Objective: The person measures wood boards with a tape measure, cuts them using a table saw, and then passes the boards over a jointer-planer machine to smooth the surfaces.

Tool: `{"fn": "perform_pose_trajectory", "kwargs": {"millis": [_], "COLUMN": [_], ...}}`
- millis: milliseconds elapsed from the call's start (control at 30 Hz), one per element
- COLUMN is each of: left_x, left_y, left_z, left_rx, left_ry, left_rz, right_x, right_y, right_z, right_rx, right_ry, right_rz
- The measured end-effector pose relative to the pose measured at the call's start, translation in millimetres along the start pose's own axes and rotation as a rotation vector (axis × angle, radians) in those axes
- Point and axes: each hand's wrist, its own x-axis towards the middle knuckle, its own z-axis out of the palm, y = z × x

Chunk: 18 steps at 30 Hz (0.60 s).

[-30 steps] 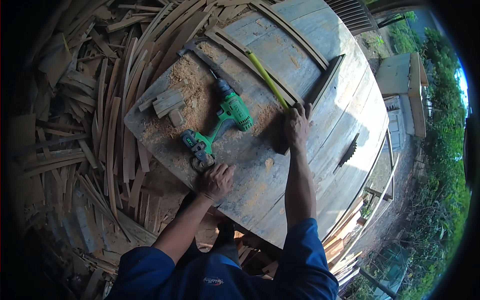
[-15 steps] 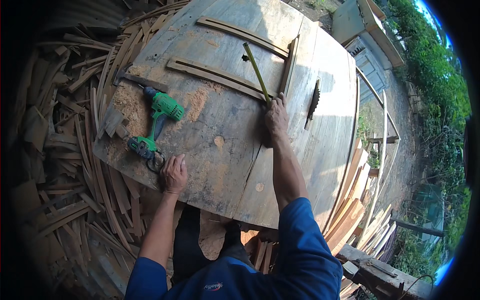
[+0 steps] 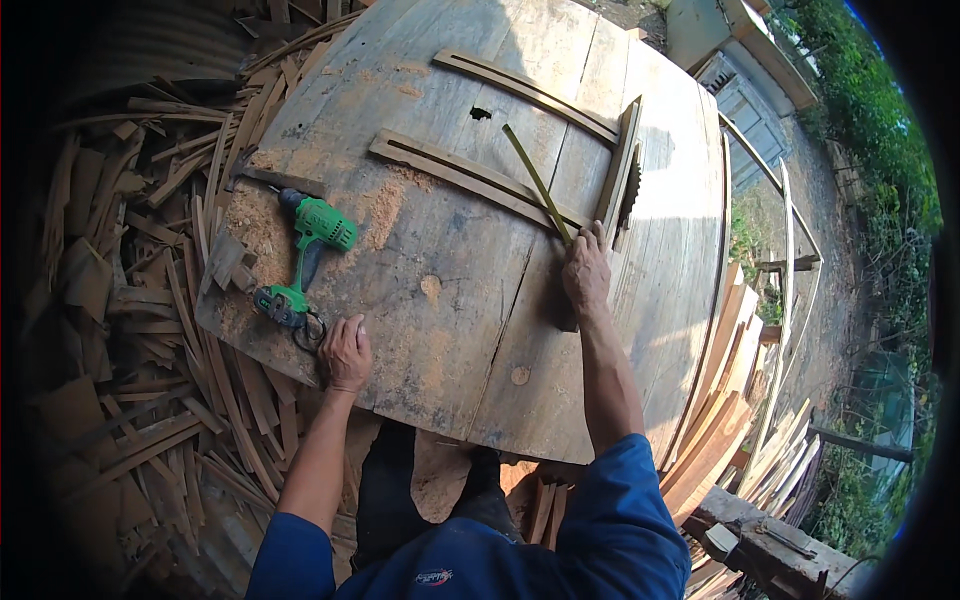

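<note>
My right hand (image 3: 586,268) is closed on a yellow tape measure (image 3: 538,182), its strip angled across a slotted wooden frame (image 3: 480,177). The hand also rests at the near end of the frame's crosspiece (image 3: 622,160). Just right of the crosspiece, a dark toothed circular blade (image 3: 632,195) sticks up from the wooden tabletop (image 3: 430,370), partly hidden. My left hand (image 3: 348,353) lies near the table's near edge, fingers slightly bent and holding nothing. Beside it, a green cordless drill (image 3: 318,235) lies on its side among sawdust.
Wood offcuts (image 3: 150,300) are heaped left of the table. A metal tool (image 3: 278,176) and small blocks (image 3: 225,260) sit along its left side. Lighter boards (image 3: 720,420) and a heavy beam (image 3: 760,540) are at the right; beyond stand a panelled door (image 3: 745,130) and greenery.
The view has shifted. Since half a second ago my right hand, the tape and the wooden frame have moved rightward, closer to the blade. My left hand stays by the drill.
</note>
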Motion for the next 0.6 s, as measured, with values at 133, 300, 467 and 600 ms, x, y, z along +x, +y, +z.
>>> {"fn": "perform_pose_trajectory", "kwargs": {"millis": [133,300,467,600], "left_x": [1,3,4,8], "left_y": [-1,3,-7,6], "left_z": [0,-3,0,2], "left_rx": [0.033,0.039,0.053,0.079], "left_ry": [-0.012,-0.059,-0.009,-0.024], "left_rz": [-0.006,-0.031,0.019,0.032], "right_x": [19,38,21,-64], "right_y": [5,13,-31,-73], "right_z": [3,7,-14,-22], "right_rx": [-0.080,-0.106,-0.136,-0.025], "right_ry": [0.005,-0.006,0.033,-0.152], "right_rz": [-0.006,-0.007,-0.157,-0.332]}}
